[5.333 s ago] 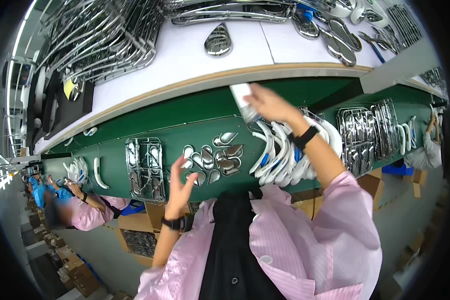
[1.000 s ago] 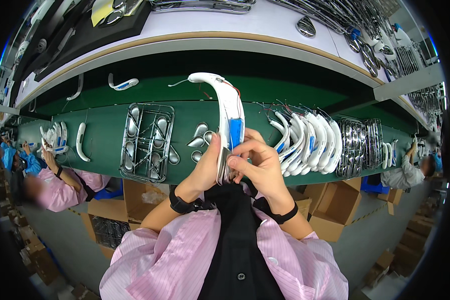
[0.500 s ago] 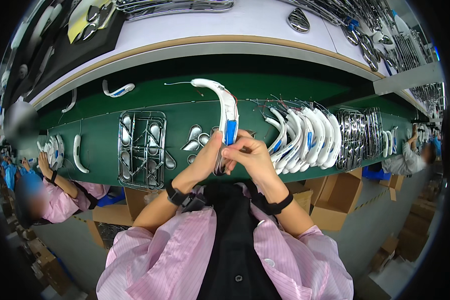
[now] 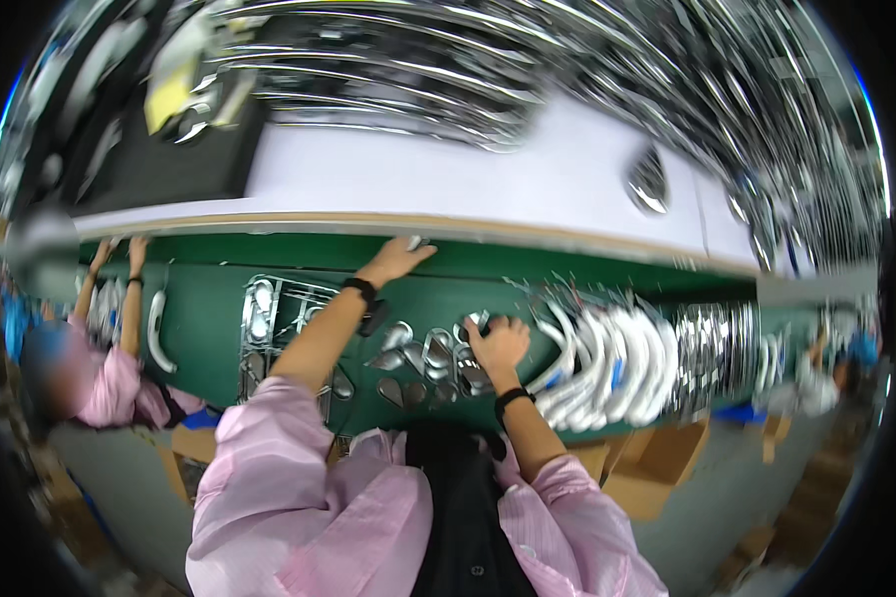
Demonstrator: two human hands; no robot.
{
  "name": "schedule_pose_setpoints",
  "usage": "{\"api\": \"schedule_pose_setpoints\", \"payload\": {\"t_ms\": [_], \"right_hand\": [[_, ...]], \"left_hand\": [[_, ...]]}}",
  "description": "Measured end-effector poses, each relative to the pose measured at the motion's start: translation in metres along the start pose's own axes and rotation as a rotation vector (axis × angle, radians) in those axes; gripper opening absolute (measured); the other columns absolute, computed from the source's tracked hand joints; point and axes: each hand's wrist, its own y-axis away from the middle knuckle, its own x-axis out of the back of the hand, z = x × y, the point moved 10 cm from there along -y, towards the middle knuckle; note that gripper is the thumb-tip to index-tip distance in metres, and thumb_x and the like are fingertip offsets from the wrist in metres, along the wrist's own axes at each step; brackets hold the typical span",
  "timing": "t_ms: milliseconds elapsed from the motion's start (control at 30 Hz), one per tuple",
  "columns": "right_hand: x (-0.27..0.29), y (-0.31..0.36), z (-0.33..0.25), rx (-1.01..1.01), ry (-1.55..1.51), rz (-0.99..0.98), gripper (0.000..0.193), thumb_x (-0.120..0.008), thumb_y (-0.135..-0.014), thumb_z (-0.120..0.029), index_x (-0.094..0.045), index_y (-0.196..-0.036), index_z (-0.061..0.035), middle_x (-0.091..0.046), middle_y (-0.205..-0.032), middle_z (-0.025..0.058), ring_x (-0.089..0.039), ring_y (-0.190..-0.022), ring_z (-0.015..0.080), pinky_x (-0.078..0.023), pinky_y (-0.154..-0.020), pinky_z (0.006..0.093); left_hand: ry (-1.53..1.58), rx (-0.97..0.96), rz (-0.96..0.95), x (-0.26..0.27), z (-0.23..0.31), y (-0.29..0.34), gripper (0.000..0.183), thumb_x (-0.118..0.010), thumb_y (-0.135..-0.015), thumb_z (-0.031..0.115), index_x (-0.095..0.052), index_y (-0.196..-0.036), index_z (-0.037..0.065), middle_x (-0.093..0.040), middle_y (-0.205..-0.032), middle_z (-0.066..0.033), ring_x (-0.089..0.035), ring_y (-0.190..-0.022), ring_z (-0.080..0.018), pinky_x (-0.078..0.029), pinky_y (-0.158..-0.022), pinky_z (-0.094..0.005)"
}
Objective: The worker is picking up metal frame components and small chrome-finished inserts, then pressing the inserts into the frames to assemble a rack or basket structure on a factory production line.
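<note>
While metal cups (image 4: 437, 350) lie just left, the right hand (image 4: 501, 344) half-curls, hold unclear.

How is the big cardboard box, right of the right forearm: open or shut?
Open: the cardboard box shows its inside, and a flap is spread outward.

Bright, cool light is filling scene. White shelf (image 4: 567, 169) is reflecting strongly; darker band of shade is running beneath its edge, deepest toward right. Chrome racks (image 4: 388, 75) are throwing hard glints, smearing into streaks with motion blur. Metal cups (image 4: 390, 391) are glinting, outlines softening. White curved parts (image 4: 652, 363) are showing pale, blurred detail. Fisheye lens is bending shelf and green surface (image 4: 209, 328) toward rim; black vignette is swallowing corners. Thin bluish-white streaks are glowing along both sides.
</note>
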Motion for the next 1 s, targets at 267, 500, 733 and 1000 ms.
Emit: {"api": "schedule_pose_setpoints", "payload": {"t_ms": [267, 500, 733, 1000], "right_hand": [[-0.045, -0.017, 0.035, 0.012, -0.698, -0.126, 0.014, -0.056, -0.091, -0.016, -0.049, -0.095, -0.0041, -0.063, -0.082, 0.0107, -0.063, -0.068, 0.0235, -0.053, -0.061, 0.0359], [-0.056, 0.015, 0.001, -0.326, -1.204, -0.649, 0.013, -0.041, -0.098, -0.013, -0.040, -0.106, -0.0037, -0.062, -0.090, 0.0164, -0.063, -0.067, 0.0221, -0.057, -0.058, 0.0352], [-0.031, 0.052, -0.029, -0.424, -1.455, -0.930, 0.049, -0.042, -0.088, -0.045, -0.051, -0.116, -0.0061, -0.063, -0.101, 0.0166, -0.059, -0.080, 0.0270, -0.047, -0.065, 0.0367], [0.024, 0.060, -0.054, -0.296, -1.513, -0.728, 0.025, -0.058, -0.096, -0.024, -0.056, -0.115, -0.0072, -0.062, -0.108, 0.0085, -0.060, -0.088, 0.0209, -0.048, -0.070, 0.0312]], "left_hand": [[-0.027, 0.050, 0.492, 0.106, -0.094, 0.025, 0.056, -0.049, -0.092, 0.040, -0.048, -0.134, 0.003, -0.047, -0.139, -0.0232, -0.045, -0.129, -0.0379, -0.034, -0.109, -0.0437], [0.771, 0.581, 0.903, 0.153, -0.255, 0.022, 0.054, -0.050, -0.092, 0.039, -0.048, -0.132, 0.002, -0.046, -0.141, -0.0218, -0.046, -0.128, -0.0365, -0.035, -0.108, -0.0438], [1.582, 1.066, 1.201, 0.070, -0.272, -0.008, 0.051, -0.050, -0.092, 0.037, -0.049, -0.129, 0.002, -0.045, -0.142, -0.0205, -0.047, -0.128, -0.0350, -0.037, -0.107, -0.0439], [1.277, 0.235, 0.971, 0.160, -0.152, 0.093, 0.054, -0.074, -0.077, 0.020, -0.041, -0.106, -0.013, -0.056, -0.089, -0.0146, -0.058, -0.074, -0.0230, -0.052, -0.066, -0.0347]]}}
